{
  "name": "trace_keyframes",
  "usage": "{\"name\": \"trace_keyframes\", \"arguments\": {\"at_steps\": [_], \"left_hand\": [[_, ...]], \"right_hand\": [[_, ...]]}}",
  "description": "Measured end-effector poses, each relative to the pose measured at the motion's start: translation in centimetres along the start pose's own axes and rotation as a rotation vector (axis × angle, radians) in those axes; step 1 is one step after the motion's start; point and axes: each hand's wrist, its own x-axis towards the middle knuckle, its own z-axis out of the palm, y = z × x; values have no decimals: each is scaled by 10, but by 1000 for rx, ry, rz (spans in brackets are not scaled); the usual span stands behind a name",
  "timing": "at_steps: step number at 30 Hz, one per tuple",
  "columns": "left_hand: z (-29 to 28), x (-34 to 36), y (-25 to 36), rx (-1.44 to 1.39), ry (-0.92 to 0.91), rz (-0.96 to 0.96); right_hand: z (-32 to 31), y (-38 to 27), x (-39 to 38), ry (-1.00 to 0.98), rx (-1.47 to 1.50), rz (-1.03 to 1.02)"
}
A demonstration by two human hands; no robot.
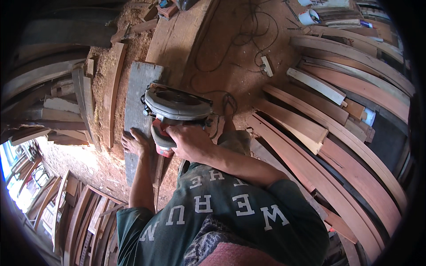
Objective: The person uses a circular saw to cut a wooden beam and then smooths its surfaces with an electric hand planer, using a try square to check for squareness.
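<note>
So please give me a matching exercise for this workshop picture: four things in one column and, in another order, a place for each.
Things:
1. grey circular saw
2. left hand
3. right hand
4. white power strip

Places:
A. flat on the grey weathered plank
B. on the sawdust floor, upper middle
C. gripping the saw's red handle
D. resting on the plank's right edge

Pairs: 1-D, 2-A, 3-C, 4-B

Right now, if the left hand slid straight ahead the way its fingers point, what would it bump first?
The left hand lies flat on the grey weathered wooden plank, fingers pointing along it. Straight ahead looks like bare plank; the grey round-guarded circular saw sits just to its right, probably missed, though depth is unclear.
</note>
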Motion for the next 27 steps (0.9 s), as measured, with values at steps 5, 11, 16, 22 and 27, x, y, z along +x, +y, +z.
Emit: {"name": "trace_keyframes", "arguments": {"at_steps": [5, 11, 16, 22, 27], "left_hand": [[-1, 0, 1, -4, -1, -7], [1, -1, -3, 4, 0, -10], [-1, -1, 3, -5, 9, -16], [-10, -5, 9, -32, -7, -29], [-12, -6, 11, -39, -2, -13]], "right_hand": [[0, 3, 7, 2, -10, 4], [1, 6, 6, -17, -3, 7], [7, 12, 6, -112, 41, 76], [5, 5, 16, -179, -9, 152], [11, 1, 23, -195, -49, 178]]}}
